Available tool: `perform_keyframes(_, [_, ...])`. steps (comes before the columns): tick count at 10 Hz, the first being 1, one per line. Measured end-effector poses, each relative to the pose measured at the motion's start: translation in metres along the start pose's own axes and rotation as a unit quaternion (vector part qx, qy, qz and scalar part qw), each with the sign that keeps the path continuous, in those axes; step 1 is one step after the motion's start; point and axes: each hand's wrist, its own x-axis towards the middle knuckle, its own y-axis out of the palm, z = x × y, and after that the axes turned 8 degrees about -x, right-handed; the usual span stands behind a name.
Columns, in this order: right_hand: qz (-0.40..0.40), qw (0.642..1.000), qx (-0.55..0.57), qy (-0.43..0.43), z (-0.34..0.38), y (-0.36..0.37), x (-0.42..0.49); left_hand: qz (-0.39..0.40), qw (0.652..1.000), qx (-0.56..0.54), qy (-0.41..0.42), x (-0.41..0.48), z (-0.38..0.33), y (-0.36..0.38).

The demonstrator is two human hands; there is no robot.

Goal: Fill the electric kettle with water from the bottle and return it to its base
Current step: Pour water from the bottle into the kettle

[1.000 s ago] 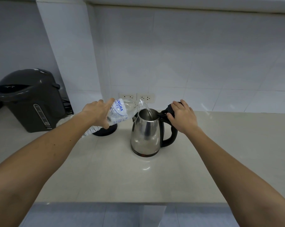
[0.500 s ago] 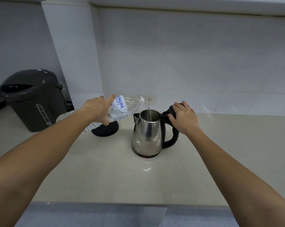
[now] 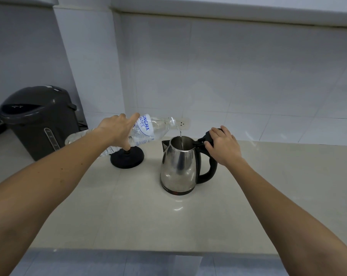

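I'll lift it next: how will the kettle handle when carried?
The kettle looks rigid steel, unlikely to flex. The bottle is pouring water in, so probably heavy. The right hand holds its lid open, so tilting may spill.

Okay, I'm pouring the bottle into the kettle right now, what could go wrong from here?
1. The water bottle pours a thin stream from above the rim of the electric kettle; a wobble could spill onto the counter.
2. The kettle base sits close below the tilted bottle, so drips might wet it.
3. If the held-back lid slips, it could drop into the stream.
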Motion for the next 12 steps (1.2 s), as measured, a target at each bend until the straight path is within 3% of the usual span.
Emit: perform_keyframes(12, [0.008, 1.000, -0.006, 0.003, 0.002, -0.002, -0.002, -0.007, 0.999, 0.039, 0.007, -0.009, 0.006, -0.009])
